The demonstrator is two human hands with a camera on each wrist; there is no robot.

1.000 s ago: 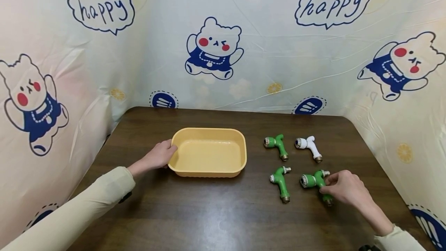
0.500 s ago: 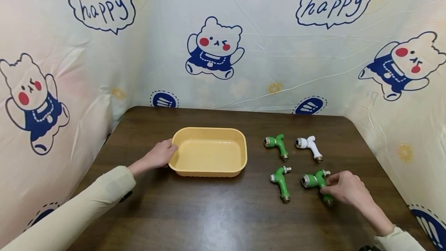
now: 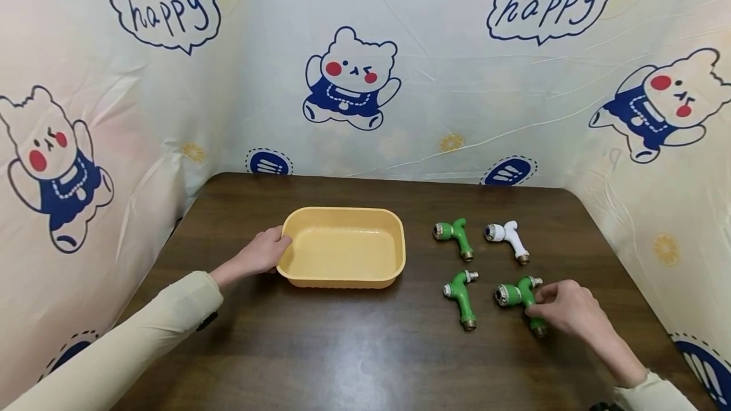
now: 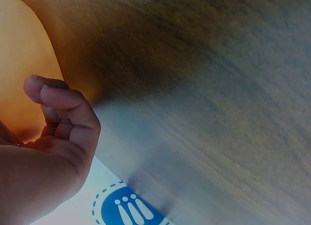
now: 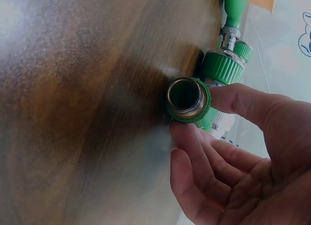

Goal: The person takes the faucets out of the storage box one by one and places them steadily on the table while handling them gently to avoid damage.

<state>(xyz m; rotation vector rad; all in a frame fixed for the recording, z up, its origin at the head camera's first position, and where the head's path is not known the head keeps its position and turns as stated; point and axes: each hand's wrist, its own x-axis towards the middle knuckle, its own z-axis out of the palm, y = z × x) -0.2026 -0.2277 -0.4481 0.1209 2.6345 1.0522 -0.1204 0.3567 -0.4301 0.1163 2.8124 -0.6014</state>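
My left hand grips the left rim of a yellow plastic basin, thumb over the edge; its curled fingers show against the basin's side in the left wrist view. With thumb and fingers, my right hand pinches the stem of the near right green faucet. That faucet's threaded brass end faces the camera in the right wrist view. To its left lies a slimmer green faucet. Behind these lie another green faucet and a white faucet. The basin holds nothing.
Everything stands on a dark brown wooden table. Patterned cloth with bears and "happy" bubbles hangs around the back and both sides. The basin sits left of the faucets, with a strip of bare table between them.
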